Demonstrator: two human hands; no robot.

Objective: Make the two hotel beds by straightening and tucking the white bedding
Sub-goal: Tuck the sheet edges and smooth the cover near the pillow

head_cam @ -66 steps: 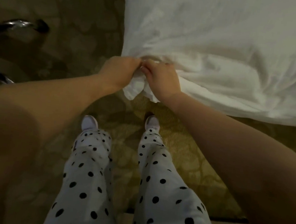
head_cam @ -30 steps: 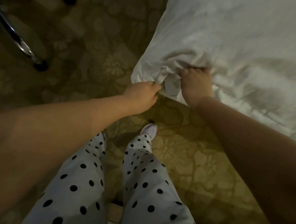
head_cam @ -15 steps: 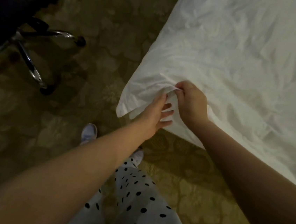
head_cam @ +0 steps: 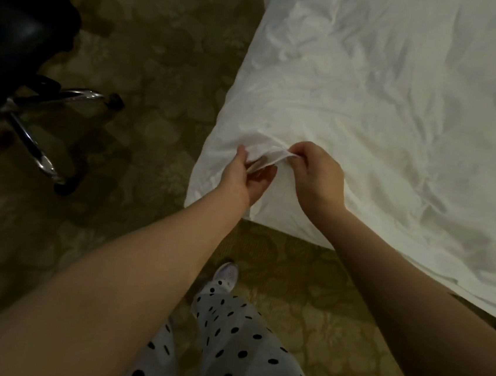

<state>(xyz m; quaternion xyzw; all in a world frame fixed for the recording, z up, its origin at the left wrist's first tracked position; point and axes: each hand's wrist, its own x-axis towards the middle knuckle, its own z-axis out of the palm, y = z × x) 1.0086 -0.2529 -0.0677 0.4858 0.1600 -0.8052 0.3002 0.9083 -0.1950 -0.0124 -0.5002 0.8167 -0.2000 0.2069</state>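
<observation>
The white bedding (head_cam: pixel 386 110) covers the bed and fills the upper right of the view, creased and hanging over the near corner. At that corner a loose fold of the sheet is lifted. My right hand (head_cam: pixel 318 177) pinches the fold's upper edge between thumb and curled fingers. My left hand (head_cam: pixel 246 177) sits just to the left, palm turned up, thumb over the cloth and fingers under it, holding the same fold. The two hands are a short gap apart.
A black office chair (head_cam: pixel 22 26) with chrome legs and castors (head_cam: pixel 44 163) stands at the left on the patterned carpet (head_cam: pixel 150 55). My legs in polka-dot trousers (head_cam: pixel 224 347) and one shoe (head_cam: pixel 227 273) are below, beside the bed's corner.
I have stood up and turned, so the bed corner sits lower and the chair has come into view. My left hand has turned palm up and taken hold of the fold; my right keeps its pinch.
</observation>
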